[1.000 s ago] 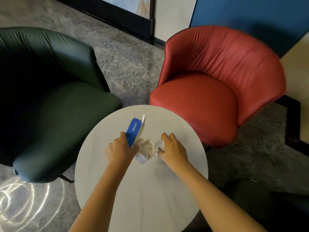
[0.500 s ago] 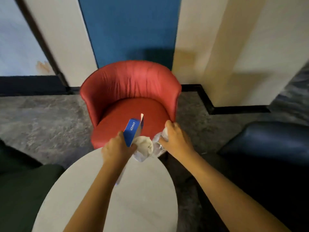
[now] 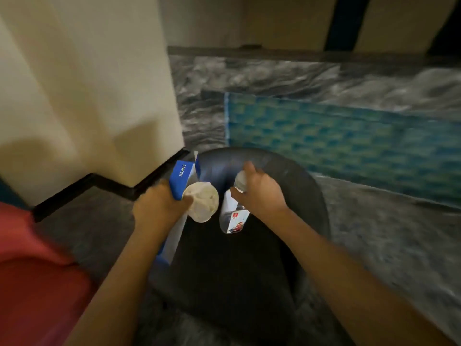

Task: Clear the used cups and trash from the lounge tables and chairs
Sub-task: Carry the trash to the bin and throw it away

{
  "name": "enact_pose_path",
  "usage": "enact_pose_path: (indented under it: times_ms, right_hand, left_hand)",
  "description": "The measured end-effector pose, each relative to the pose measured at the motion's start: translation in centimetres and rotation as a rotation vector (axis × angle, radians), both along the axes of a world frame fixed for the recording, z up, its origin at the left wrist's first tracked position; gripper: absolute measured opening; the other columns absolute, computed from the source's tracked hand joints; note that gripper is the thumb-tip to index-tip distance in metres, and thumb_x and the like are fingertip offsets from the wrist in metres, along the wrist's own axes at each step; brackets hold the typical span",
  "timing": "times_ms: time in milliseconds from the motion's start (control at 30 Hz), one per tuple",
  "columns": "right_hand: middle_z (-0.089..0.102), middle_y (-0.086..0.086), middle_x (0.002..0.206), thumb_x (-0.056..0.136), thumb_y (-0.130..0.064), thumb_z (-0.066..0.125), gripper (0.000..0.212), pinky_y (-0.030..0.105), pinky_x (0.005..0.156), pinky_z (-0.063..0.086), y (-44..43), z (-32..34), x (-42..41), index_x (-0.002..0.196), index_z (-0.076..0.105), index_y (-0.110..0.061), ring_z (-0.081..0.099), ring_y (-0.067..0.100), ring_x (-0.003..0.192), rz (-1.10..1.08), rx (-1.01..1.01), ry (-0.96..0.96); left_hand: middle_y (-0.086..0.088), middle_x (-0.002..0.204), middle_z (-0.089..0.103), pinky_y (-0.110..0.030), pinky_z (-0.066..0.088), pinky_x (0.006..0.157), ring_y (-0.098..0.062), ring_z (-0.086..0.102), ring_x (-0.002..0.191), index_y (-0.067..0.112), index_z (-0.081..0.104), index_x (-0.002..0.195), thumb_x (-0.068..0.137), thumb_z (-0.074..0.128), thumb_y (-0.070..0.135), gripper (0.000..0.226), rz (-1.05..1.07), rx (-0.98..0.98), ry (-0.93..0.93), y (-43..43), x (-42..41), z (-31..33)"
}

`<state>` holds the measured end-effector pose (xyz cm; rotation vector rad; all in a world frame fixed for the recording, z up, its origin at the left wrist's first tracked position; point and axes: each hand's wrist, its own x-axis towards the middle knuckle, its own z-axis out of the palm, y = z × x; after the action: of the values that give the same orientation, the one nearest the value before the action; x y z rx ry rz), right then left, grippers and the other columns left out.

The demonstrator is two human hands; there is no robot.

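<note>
My left hand (image 3: 159,208) grips a blue and white carton box (image 3: 181,174) together with a clear plastic cup (image 3: 202,204) that has crumpled white tissue inside. My right hand (image 3: 259,193) holds a clear plastic bottle (image 3: 232,216) with a red-marked label by its upper part, so the bottle hangs downward. Both hands are raised side by side over a dark blue armchair (image 3: 249,258). The box's lower end reaches down past my left wrist.
A red armchair (image 3: 32,270) sits at the lower left. A cream pillar with a black base (image 3: 99,96) stands behind my left hand. A teal patterned rug (image 3: 349,136) lies on the grey carpet (image 3: 399,245) beyond the dark blue chair.
My view has swung to the right, from the round table and red chair to the dark blue chair. Both hands lifted their items off the table and still hold them.
</note>
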<state>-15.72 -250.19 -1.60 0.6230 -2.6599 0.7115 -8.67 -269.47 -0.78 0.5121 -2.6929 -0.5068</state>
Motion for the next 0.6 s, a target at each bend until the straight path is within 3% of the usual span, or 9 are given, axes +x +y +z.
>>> enact_pose_path:
  times_ms: [67,267,600]
  right_hand:
    - [0.061,0.015,0.1,0.08,-0.036,0.062,0.05,0.031,0.06,0.032,6.4,0.3,-1.5,0.115,0.04,-0.008,0.06,0.035,0.087,-0.139,-0.01,0.011]
    - [0.06,0.016,0.1,0.08,-0.033,0.061,0.045,0.032,0.058,0.034,25.5,0.2,-4.6,0.111,0.041,-0.007,0.059,0.039,0.083,-0.484,-0.042,0.008]
    - [0.062,0.012,0.098,0.081,-0.039,0.061,0.044,0.03,0.058,0.033,52.1,0.9,-9.5,0.107,0.041,-0.009,0.06,0.034,0.082,-0.862,0.044,0.052]
  left_hand:
    - [-0.009,0.085,0.062,-0.032,0.039,0.064,-0.026,0.055,0.074,0.009,0.054,0.099,0.079,0.061,0.044,0.041,-0.155,-0.003,-0.005,5.7,-4.2,0.3]
    - [-0.015,0.103,0.065,-0.037,0.044,0.074,-0.036,0.059,0.098,0.011,0.056,0.104,0.075,0.063,0.044,0.045,-0.493,-0.013,-0.033,25.1,-14.7,0.5]
    - [-0.009,0.096,0.065,-0.029,0.035,0.061,-0.031,0.06,0.089,0.015,0.055,0.093,0.072,0.063,0.047,0.039,-0.879,-0.103,-0.096,53.6,-26.5,1.7]
